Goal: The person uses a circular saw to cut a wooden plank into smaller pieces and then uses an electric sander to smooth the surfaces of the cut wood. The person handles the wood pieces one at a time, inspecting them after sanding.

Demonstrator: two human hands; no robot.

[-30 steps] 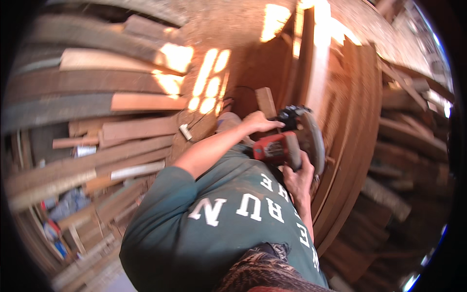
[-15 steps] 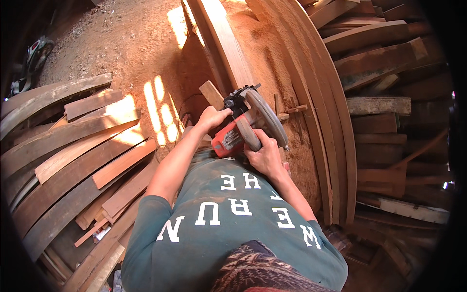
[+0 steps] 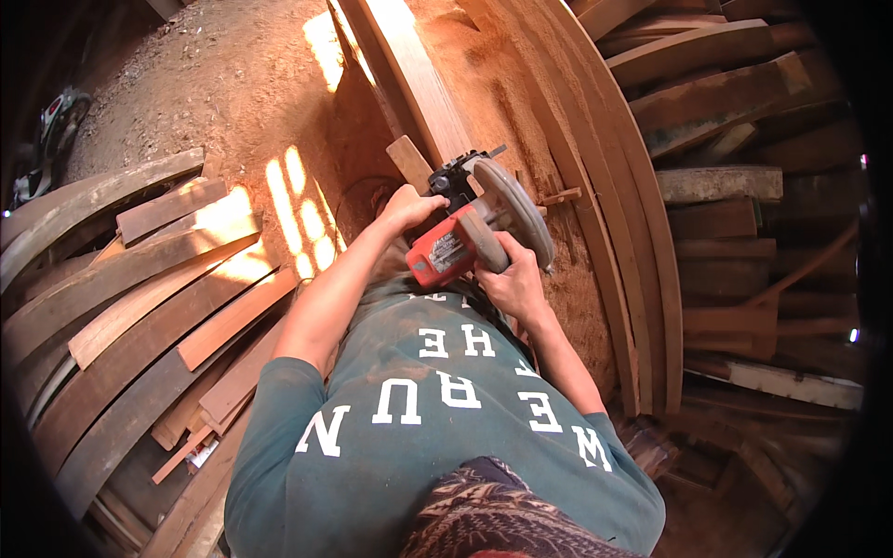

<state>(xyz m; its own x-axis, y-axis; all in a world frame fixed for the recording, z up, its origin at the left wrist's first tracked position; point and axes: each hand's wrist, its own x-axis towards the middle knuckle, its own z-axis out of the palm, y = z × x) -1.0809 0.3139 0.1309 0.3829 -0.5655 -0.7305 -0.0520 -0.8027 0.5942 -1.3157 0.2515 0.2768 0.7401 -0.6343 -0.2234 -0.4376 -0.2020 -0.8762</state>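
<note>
A circular saw (image 3: 445,253) with a red motor housing and a round grey blade guard (image 3: 513,203) is held in front of my waist. My right hand (image 3: 513,284) is wrapped round its grey rear handle. At the front left of the saw, my left hand (image 3: 409,210) is closed on its dark front part, thumb pointing right. Just beyond lies a long pale wooden beam (image 3: 430,88), running away from me; its near end is hidden by the saw. A short wood piece (image 3: 407,160) sticks out left of the beam. The blade cannot be seen.
Stacked boards (image 3: 121,270) lie on the left. Long planks (image 3: 619,223) stretch along my right, with more piled lumber (image 3: 716,181) beyond them. Sawdust (image 3: 558,265) covers the ground around the beam. A dark object with white and red parts (image 3: 58,130) is at the far left.
The view has shifted slightly, and the saw sits a little farther right against my body. Both hands keep their hold on it.
</note>
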